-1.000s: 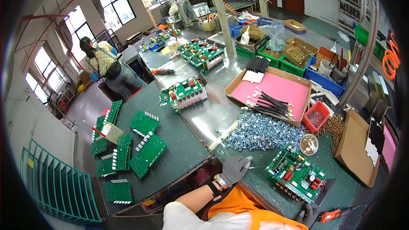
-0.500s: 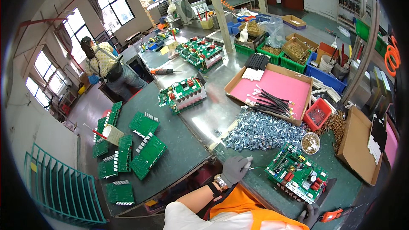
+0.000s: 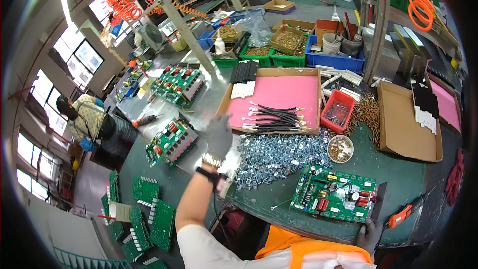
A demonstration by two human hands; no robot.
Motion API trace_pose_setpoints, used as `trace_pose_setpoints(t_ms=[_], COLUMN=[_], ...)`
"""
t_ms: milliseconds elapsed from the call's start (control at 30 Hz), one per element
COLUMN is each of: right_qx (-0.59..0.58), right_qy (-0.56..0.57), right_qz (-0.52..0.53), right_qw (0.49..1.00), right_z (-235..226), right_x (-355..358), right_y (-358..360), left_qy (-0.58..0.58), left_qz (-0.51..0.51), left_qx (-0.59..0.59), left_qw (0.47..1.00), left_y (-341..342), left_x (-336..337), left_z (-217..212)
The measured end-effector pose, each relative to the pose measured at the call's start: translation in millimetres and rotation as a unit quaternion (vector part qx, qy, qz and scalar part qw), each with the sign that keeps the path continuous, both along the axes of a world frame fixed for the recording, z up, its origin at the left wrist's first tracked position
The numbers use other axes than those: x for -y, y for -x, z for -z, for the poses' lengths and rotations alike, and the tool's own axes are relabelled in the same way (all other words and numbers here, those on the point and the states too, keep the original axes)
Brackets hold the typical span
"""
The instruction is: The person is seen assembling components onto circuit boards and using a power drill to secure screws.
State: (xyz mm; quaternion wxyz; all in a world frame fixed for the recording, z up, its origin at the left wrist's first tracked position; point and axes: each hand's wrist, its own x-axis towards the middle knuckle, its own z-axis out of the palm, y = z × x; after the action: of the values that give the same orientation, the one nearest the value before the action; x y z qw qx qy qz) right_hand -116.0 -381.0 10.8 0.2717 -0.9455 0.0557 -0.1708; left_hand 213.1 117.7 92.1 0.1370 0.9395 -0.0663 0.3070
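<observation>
My left hand [image 3: 219, 137], in a grey glove, is raised over the bench at the left end of the cardboard tray [image 3: 318, 128]. Its fingers are stretched out, their tips blurred, and nothing shows in them. Black cables [image 3: 276, 118] with white ends lie in the tray on pink lining. My right hand [image 3: 369, 234], also gloved, is at the near right corner of a populated green circuit board [image 3: 338, 197], its fingers closed about the edge, partly hidden. From the board's left side runs a thin green wire [image 3: 282, 204] with a ring terminal.
A heap of screw-like metal parts [image 3: 279, 159] lies behind the board, with a white cup [image 3: 340, 148] and red bin [image 3: 338, 111]. An orange power screwdriver [image 3: 401, 216] lies at right. More boards [image 3: 172, 142] stand left. A co-worker [image 3: 92, 122] is at far left.
My left hand has left the ring-ended wire and moved up and forward towards the tray. The board shows more of its top face now. The view has turned to the right.
</observation>
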Motion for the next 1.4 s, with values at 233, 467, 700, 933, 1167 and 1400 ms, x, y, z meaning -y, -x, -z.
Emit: trace_pose_setpoints(t_ms=[233,467,700,933,1167,1400], right_qx=[0.066,-0.005,-0.005,-0.007,0.014,-0.002], right_qy=[0.042,0.011,0.034,0.004,0.004,0.012], right_qz=[-0.01,0.019,0.007,0.031,0.037,0.023], right_qw=[0.997,1.0,0.999,0.999,0.999,1.0], right_z=[13.1,29.1,32.5,34.7,25.4,23.6], right_x=[5.7,16.6,21.8,21.4,12.4,10.8], right_y=[1.9,12.5,13.6,17.0,8.3,7.9], left_qy=[-0.282,-0.208,-0.25,-0.273,-0.323,-0.337], left_qz=[-0.107,-0.136,-0.135,-0.096,-0.094,-0.07], left_qx=[-0.28,-0.358,-0.351,-0.296,-0.278,-0.252], left_qw=[0.911,0.9,0.892,0.91,0.9,0.905], left_y=[-132.7,-155.5,-154.5,-158.4,-161.4,-166.0], left_x=[-44.2,-36.3,-28.7,-23.7,-15.0,-9.6], left_z=[21.7,34.6,28.3,30.4,38.8,40.9])
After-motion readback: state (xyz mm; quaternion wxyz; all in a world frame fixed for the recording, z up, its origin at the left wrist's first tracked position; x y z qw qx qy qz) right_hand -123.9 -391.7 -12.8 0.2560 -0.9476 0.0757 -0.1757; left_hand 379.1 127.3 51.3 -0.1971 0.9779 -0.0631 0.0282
